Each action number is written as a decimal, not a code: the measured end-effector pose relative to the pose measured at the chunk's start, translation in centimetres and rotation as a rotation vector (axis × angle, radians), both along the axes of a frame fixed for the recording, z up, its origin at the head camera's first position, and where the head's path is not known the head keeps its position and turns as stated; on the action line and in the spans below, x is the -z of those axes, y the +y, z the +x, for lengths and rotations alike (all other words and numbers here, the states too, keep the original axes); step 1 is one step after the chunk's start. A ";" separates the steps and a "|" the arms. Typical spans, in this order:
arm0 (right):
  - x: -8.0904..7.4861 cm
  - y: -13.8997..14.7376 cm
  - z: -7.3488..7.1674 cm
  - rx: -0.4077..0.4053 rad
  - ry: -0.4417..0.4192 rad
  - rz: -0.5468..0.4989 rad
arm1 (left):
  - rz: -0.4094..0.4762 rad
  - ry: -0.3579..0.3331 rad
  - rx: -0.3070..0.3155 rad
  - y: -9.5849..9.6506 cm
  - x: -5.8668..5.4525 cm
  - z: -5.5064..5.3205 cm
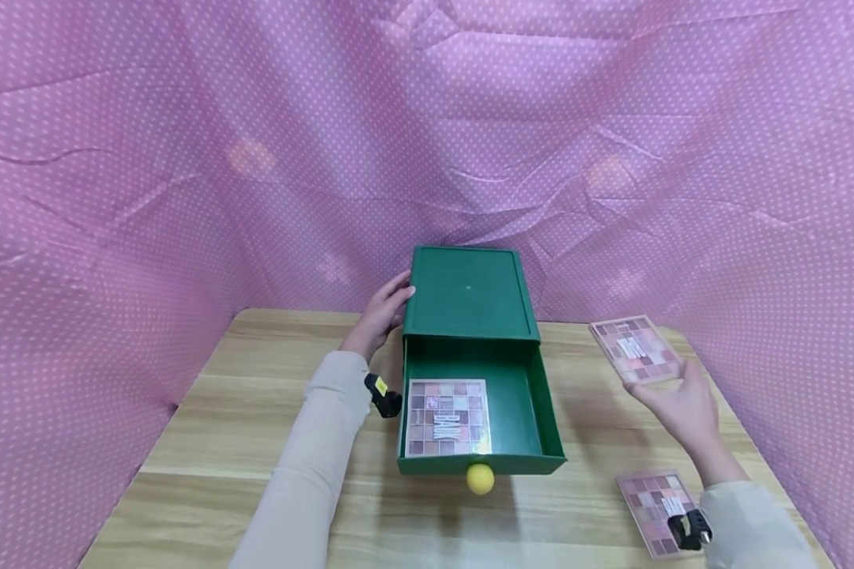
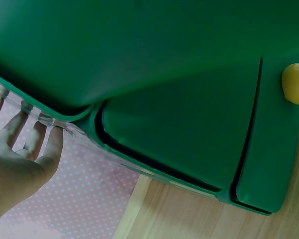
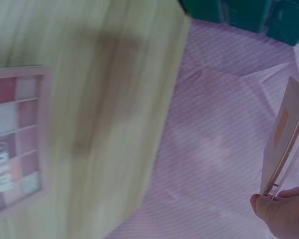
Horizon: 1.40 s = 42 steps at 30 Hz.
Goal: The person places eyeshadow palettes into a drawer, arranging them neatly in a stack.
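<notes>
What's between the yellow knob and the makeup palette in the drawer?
The drawer's front wall: the head view shows the knob outside, the palette inside.

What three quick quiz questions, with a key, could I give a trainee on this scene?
1. Which hand is holding a palette?
2. True or false: the left hand is on the yellow knob.
3. How many palettes does the head view show?

Key:
1. The right hand.
2. False; it is at the left side of the green box.
3. Three: the held one, a second palette in the open drawer, a third palette on the table.
</notes>
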State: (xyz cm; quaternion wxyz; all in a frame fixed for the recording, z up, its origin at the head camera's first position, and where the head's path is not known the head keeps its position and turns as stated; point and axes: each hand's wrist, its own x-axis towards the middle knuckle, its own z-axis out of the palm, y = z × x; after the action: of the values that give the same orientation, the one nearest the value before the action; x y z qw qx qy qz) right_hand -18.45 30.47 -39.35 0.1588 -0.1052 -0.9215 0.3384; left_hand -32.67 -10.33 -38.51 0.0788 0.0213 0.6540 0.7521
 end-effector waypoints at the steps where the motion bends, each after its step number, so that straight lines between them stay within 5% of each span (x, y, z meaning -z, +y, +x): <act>1: -0.3 -0.1 0.0 -0.011 0.020 0.008 | 0.002 -0.001 -0.002 0.0 0.0 0.0; 23: -5.7 -3.4 0.7 -0.182 0.071 0.031 | -0.006 0.011 0.000 0.1 0.1 0.2; 42: -6.8 -7.1 0.6 -0.387 0.198 0.037 | 0.014 0.012 0.000 0.1 0.3 -0.1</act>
State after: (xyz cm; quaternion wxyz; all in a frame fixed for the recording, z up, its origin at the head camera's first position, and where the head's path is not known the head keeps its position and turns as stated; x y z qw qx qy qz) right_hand -17.83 23.36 -32.53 0.1823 0.1101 -0.9106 0.3543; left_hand -32.72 -10.24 -38.78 0.0745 0.0264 0.6490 0.7567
